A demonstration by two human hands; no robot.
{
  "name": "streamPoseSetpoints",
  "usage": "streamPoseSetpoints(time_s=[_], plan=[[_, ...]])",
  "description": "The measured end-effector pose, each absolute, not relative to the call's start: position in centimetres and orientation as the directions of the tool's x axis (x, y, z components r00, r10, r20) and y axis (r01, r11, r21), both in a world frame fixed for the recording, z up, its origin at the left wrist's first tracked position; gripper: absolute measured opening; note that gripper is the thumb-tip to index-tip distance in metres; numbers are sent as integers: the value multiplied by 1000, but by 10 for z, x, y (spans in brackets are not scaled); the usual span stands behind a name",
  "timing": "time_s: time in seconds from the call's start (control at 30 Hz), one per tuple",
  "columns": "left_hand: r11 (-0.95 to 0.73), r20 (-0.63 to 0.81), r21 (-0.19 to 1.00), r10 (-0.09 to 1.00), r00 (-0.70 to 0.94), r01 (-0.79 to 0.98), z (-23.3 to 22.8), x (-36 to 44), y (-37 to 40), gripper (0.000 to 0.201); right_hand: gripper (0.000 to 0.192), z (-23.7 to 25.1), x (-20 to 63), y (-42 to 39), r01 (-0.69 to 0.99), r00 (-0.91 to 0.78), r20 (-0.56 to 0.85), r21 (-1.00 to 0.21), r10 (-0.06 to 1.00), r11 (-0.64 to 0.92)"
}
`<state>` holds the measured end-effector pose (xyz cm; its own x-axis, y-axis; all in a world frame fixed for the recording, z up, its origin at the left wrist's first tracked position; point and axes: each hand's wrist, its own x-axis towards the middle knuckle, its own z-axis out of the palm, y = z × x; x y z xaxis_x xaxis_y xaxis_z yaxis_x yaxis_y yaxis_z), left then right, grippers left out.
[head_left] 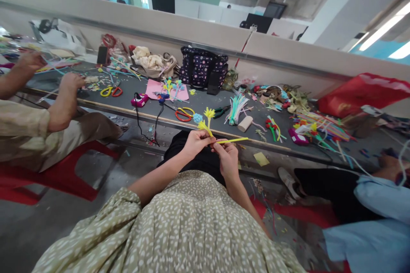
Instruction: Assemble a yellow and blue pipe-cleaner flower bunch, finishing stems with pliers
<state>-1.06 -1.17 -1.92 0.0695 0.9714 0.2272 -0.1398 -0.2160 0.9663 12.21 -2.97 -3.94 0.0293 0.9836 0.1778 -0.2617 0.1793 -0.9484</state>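
My left hand (196, 141) pinches the stem of a small pipe-cleaner flower (205, 120) with yellow and light blue blossoms pointing up. My right hand (226, 155) sits just to the right of it, fingers closed on a yellow pipe cleaner (233, 140) that sticks out to the right. Both hands are held over my lap, in front of the edge of the low grey work table (205, 104). My arms come out of a green dotted garment.
Red-and-yellow scissors (183, 114), a bundle of pipe cleaners (236, 108), a tape roll (245, 123), a pink sheet (156, 88) and a dotted bag (203, 67) lie on the table. One person's hands (68, 83) work at the left; another person in blue (378, 204) sits right.
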Motion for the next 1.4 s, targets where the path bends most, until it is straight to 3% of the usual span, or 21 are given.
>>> streamPoseSetpoints(time_s=[0.17,0.3,0.37,0.5,0.6,0.93,1.1,1.3,1.4], plan=[[-222,248,962,955,163,-161,-19,-17,-12,27,13,-37,127,-28,-526,-279,-97,-817,955,-236],[-166,221,960,945,243,-226,-19,-19,-13,27,12,-38,127,-29,-605,-474,-132,-669,870,-431],[-122,188,958,951,247,-258,-20,-18,-14,29,11,-39,124,-29,-626,-433,-98,-682,896,-377],[-114,187,945,957,220,-306,-16,-15,-15,34,10,-37,118,-29,-616,-200,2,-778,980,-124],[-126,189,940,966,178,-317,-13,-13,-14,34,10,-35,114,-29,-610,-130,35,-790,991,-52],[-119,139,936,990,35,-331,-12,-23,-6,28,19,-42,117,-27,-609,-154,-56,-781,987,-139],[-59,84,938,995,60,-341,-15,-25,-5,28,21,-43,116,-27,-584,-192,-62,-795,979,-165],[-61,121,951,975,184,-302,-16,-23,-10,31,20,-41,113,-28,-608,-196,-65,-775,978,-174],[-64,121,932,983,139,-358,-17,-21,-11,34,20,-42,114,-27,-623,-173,-69,-765,983,-163]])
